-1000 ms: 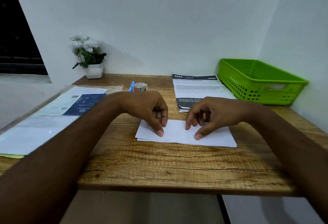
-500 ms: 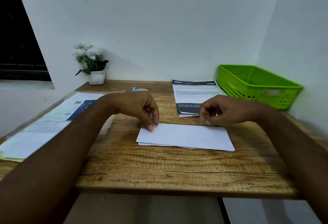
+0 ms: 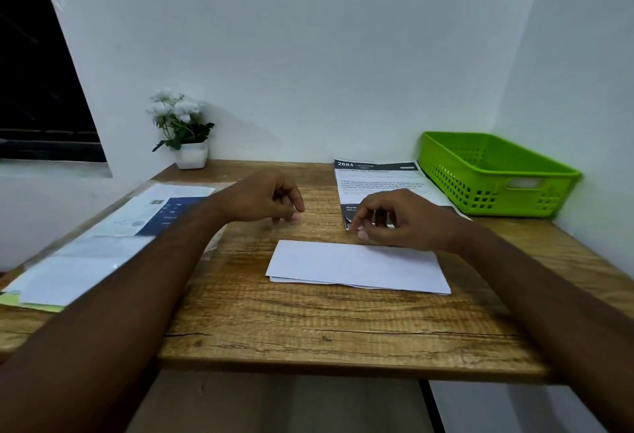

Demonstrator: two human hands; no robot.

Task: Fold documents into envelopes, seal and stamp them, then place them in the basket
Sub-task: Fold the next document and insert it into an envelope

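The right hand (image 3: pixel 401 220) hangs low over the table with its fingers loosely curled and nothing between them; the thumb tip points down toward the far edge of a folded white sheet of paper (image 3: pixel 356 266). Whether it touches that edge cannot be told. The left hand (image 3: pixel 266 199) is likewise slack, fingers bent and empty, held above bare wood well to the left of the right hand and a little farther from the person.

The folded sheet lies flat just on the person's side of the right hand, stretching leftward from under the heel of that hand to a point below and between the two hands. Its layers do not line up along the near edge, where a lower layer peeks out.

Directly beyond the right hand, partly hidden by its knuckles, lies a printed white document with a black header band (image 3: pixel 377 178), numbered 2684. To the right of that hand and farther back stands a bright green perforated plastic basket (image 3: pixel 463 189), close against the document's right edge.

All of this rests on a light brown wooden table (image 3: pixel 308 322). Left of the left hand, under its forearm, spreads a flat pile of white papers (image 3: pixel 85 261), with a sheet bearing a dark blue panel on it. Beyond the left hand, against the wall, sits a small white pot of white flowers (image 3: pixel 190 154).
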